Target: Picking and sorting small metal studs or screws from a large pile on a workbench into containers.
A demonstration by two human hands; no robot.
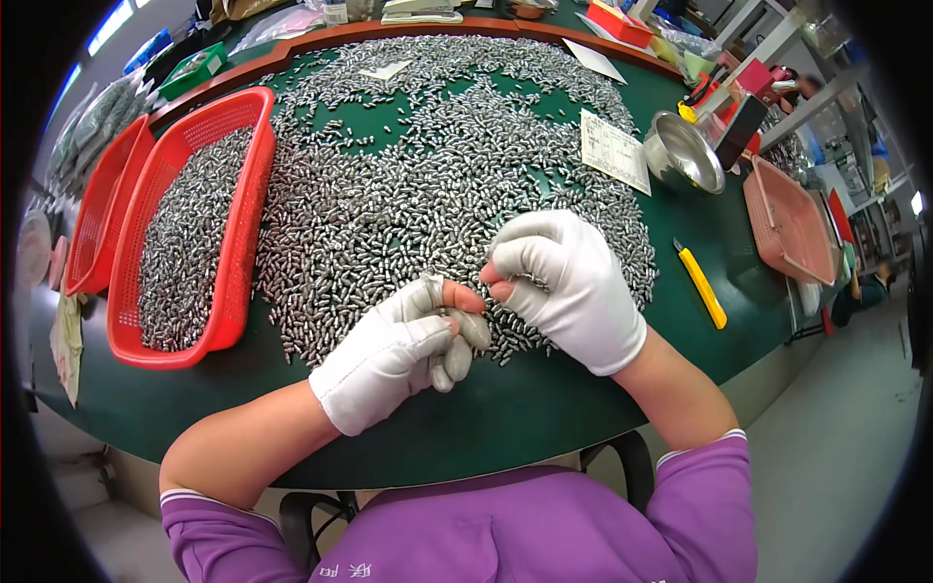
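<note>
Both gloved hands, left hand (403,345) and right hand (569,287), are pinching small metal pieces (442,194) together near the bench's (544,408) front edge; the heap is lying just beyond them.

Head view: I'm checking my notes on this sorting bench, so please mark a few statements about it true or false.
1. Both hands wear white gloves. True: the left hand and right hand are gloved, with some fingertips bare.
2. The small metal parts lie spread over a green table. True.
3. The red basket is empty. False: it holds many metal parts.
4. The yellow utility knife lies left of the hands. False: it lies to their right.
5. The metal bowl sits inside the red basket. False: it stands on the table's right side.
</note>
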